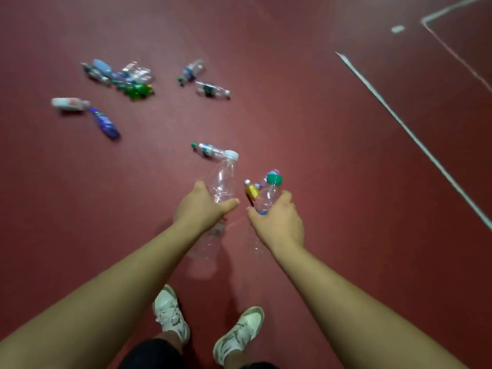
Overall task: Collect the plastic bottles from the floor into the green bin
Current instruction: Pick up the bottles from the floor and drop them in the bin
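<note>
My left hand (203, 209) grips a clear bottle with a white cap (224, 179), and a second clear bottle (210, 241) hangs below the same hand. My right hand (277, 222) holds a clear bottle with a green cap (269, 194) together with a small yellow-labelled bottle (252, 191). On the red floor a green-capped bottle (206, 149) lies just beyond my hands. Farther off lie a blue bottle (105, 123), a white bottle (69, 103), a heap of several bottles (125, 77) and two more bottles (193, 70) (211, 89). The green bin is not in view.
My two white shoes (170, 314) (241, 331) stand on the red floor below my arms. White painted lines (404, 126) cross the floor at the right. A small white scrap (397, 29) lies at the far right.
</note>
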The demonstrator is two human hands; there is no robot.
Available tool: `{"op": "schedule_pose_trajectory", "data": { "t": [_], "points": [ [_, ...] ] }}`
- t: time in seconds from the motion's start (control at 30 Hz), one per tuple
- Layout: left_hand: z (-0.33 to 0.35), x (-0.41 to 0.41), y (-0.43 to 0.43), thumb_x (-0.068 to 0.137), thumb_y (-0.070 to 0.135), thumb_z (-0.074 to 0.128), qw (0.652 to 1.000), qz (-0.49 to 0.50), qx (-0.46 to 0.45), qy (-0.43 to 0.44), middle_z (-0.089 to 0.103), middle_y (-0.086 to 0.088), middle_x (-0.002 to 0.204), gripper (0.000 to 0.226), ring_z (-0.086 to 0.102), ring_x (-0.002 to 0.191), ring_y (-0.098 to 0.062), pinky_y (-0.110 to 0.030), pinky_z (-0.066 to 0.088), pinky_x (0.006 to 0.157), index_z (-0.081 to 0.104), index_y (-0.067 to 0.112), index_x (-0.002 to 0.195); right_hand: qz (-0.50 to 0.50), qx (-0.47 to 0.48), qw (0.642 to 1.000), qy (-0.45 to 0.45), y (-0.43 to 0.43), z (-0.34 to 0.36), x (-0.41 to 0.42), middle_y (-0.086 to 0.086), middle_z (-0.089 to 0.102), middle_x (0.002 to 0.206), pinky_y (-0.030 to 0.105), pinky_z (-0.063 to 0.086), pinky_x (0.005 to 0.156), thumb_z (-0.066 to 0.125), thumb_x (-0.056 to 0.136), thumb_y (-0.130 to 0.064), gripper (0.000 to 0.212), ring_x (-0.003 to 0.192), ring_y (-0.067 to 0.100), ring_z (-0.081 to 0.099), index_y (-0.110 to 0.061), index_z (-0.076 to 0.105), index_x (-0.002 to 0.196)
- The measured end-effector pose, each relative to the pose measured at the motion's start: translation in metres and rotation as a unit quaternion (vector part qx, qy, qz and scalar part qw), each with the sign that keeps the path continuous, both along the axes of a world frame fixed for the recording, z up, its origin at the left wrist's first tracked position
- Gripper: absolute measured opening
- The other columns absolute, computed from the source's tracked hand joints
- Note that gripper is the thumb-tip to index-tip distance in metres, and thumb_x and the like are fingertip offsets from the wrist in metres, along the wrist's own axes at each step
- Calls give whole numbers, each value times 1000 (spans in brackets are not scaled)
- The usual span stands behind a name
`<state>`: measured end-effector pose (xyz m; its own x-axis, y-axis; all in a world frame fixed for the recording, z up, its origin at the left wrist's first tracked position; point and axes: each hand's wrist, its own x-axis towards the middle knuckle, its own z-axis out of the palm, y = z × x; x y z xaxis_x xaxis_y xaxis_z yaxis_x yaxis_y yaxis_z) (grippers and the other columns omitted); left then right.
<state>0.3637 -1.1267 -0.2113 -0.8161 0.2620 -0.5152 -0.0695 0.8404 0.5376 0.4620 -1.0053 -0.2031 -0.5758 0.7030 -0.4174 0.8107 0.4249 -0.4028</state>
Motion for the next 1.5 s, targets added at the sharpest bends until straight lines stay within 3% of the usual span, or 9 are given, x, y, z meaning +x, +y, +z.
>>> {"op": "schedule_pose_trajectory", "data": {
  "t": [0.13, 0.33, 0.43, 0.67, 0.87, 1.1, 1.23, 1.37, 1.5],
  "points": [
    [110, -38, -114, 83, 54, 61, 988, 144, 55, 31, 60, -11, 113, 55, 57, 108, -34, -35, 43, 84, 44, 11, 115, 122, -11, 989, 81, -103, 109, -70, 8, 59, 129, 38, 49, 84, 69, 79, -53, 89, 113, 33, 61, -12, 26, 144],
    [199, -79, -337, 87, 47, 58, 936, 329, 83, 89, 58, -11, 113, 47, 54, 95, -29, -31, 38, 76, 41, 12, 113, 314, -26, 940, 134, -307, 202, -163, 8, 64, 117, 37, 47, 76, 69, 78, -55, 76, 104, 34, 64, -13, 32, 130],
    [224, -85, -453, 89, 50, 55, 901, 407, 70, 129, 59, -15, 117, 53, 57, 103, -33, -31, 37, 76, 41, 7, 116, 389, -24, 910, 142, -416, 226, -196, 11, 62, 116, 35, 39, 70, 68, 80, -53, 71, 103, 35, 63, -7, 35, 124],
    [245, -66, -685, 82, 64, 57, 815, 558, 20, 153, 61, -10, 116, 66, 60, 104, -31, -36, 47, 82, 48, 8, 116, 549, -22, 816, 180, -657, 248, -245, 5, 63, 107, 37, 45, 73, 64, 78, -55, 69, 97, 32, 63, -18, 39, 131],
    [242, -48, -865, 74, 71, 56, 719, 677, -13, 159, 65, -4, 103, 67, 62, 91, -28, -34, 48, 73, 54, 14, 107, 669, -68, 713, 198, -861, 243, -278, 1, 64, 108, 39, 51, 78, 63, 79, -57, 81, 96, 29, 64, -21, 32, 144],
    [258, -26, -1035, 80, 66, 57, 597, 786, -66, 150, 63, -9, 111, 67, 61, 101, -30, -31, 42, 73, 52, 8, 113, 773, -115, 604, 160, -1084, 255, -295, 5, 61, 99, 40, 47, 76, 68, 78, -55, 60, 97, 34, 64, -18, 36, 111],
    [257, -8, -1132, 76, 69, 57, 529, 834, -57, 144, 65, -7, 103, 67, 63, 94, -29, -32, 47, 72, 58, 10, 107, 826, -109, 530, 159, -1198, 256, -291, 8, 59, 115, 40, 50, 80, 68, 76, -56, 63, 101, 33, 61, -17, 45, 120],
    [233, -1, -1237, 72, 70, 56, 497, 853, -44, 153, 68, -4, 89, 60, 64, 78, -25, -28, 41, 61, 63, 14, 92, 841, -111, 504, 161, -1311, 243, -292, 11, 50, 122, 40, 48, 85, 69, 78, -53, 68, 105, 33, 58, -13, 47, 128],
    [213, -11, -1336, 78, 65, 58, 498, 856, -48, 131, 63, -3, 93, 55, 63, 89, -28, -30, 43, 67, 58, 14, 95, 839, -109, 512, 148, -1405, 226, -294, 11, 51, 124, 41, 49, 89, 71, 78, -50, 68, 108, 33, 57, -11, 46, 128]
  ]
}}
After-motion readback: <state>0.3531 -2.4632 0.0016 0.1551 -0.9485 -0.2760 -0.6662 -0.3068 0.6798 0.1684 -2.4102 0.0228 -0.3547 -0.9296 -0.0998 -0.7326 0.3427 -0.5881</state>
